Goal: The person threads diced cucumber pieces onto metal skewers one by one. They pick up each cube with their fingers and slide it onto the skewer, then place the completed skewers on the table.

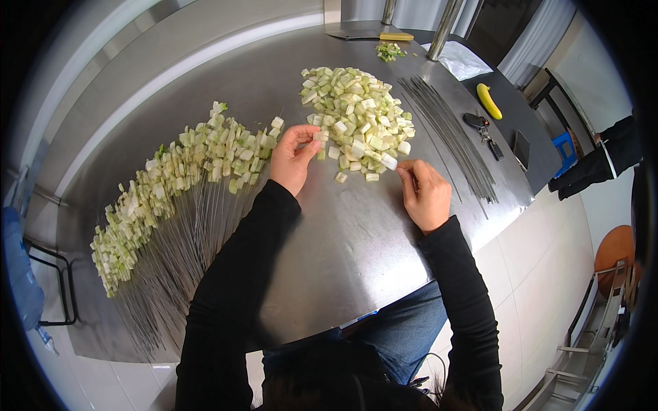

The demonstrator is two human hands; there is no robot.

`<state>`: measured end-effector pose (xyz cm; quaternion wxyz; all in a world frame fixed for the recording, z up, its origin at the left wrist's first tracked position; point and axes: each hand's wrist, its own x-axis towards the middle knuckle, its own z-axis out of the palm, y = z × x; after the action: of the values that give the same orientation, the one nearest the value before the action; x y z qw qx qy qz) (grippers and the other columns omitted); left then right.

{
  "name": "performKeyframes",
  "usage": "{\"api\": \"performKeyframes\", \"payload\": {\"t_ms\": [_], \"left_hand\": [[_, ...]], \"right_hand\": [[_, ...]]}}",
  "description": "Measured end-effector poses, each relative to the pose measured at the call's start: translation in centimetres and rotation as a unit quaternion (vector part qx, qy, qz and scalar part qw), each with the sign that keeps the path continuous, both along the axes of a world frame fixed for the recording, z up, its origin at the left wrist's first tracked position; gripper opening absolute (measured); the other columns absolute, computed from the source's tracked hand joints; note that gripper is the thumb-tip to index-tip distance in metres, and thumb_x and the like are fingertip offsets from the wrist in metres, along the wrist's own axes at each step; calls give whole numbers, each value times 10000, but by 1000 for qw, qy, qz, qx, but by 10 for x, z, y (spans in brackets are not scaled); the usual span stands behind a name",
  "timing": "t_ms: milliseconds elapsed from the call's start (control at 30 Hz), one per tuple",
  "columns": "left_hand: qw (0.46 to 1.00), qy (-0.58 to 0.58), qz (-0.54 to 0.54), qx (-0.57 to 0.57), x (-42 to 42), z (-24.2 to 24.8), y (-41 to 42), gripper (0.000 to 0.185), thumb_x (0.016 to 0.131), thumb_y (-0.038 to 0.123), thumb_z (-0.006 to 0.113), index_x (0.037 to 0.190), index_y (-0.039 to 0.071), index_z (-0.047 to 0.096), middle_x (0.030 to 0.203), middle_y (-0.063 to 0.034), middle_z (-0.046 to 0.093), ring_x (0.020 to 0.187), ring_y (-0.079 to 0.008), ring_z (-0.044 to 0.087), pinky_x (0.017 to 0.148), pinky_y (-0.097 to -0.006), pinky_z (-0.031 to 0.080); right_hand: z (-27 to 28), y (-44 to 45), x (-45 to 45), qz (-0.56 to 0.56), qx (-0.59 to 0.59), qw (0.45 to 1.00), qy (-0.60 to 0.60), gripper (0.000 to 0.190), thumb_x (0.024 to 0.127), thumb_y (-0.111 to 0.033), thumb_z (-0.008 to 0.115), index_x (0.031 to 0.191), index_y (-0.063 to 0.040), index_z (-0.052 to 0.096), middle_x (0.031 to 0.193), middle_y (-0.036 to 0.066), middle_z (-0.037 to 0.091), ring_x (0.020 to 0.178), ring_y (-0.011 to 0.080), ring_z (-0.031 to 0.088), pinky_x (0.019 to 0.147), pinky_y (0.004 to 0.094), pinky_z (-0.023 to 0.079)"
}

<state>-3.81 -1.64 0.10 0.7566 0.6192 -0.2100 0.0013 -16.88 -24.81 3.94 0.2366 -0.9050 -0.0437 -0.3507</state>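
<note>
My left hand (pixel 293 160) pinches a pale green vegetable chunk (pixel 321 136) between thumb and fingers, at the left edge of a heap of cut vegetable chunks (pixel 354 115). Beside the heap's lower right, my right hand (pixel 425 194) has its thumb and fingertips closed at a white vegetable piece (pixel 389 161). Whether a thin skewer is also in that hand cannot be made out. Left of my hands lies a long row of skewered vegetable chunks (pixel 154 192), their thin metal skewers (pixel 169 267) pointing towards me. A bundle of bare metal skewers (pixel 452 136) rests to the right of the heap.
A cleaver (pixel 360 35) and small green scraps (pixel 389 51) lie at the far end of the steel table (pixel 329 257), near metal posts (pixel 444 31). On the right are a plastic bag (pixel 460 59), a banana (pixel 488 101), keys (pixel 483 131) and a phone (pixel 521 149). Another person (pixel 596 159) is farther right.
</note>
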Motion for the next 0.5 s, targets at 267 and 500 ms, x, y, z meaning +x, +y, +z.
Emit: {"api": "performKeyframes", "payload": {"t_ms": [267,500], "left_hand": [[1000,11,2,-20,-1,3,0,209,974,-13,615,1180,21,614,1073,-50,658,953,-123,637,884,-280,531],[1000,1,-4,-23,0,3,0,233,961,-33,613,1188,21,616,1080,-58,662,960,-123,644,877,-271,519]], "right_hand": [[-1,-1,1,-3,-10,1000,-7,43,902,-120,692,889,-98,657,785,61,660,703,277,653,568,379,500],[0,-1,1,-1,-26,999,-19,36,891,-113,690,887,-103,656,792,57,664,712,275,659,575,378,510]]}}
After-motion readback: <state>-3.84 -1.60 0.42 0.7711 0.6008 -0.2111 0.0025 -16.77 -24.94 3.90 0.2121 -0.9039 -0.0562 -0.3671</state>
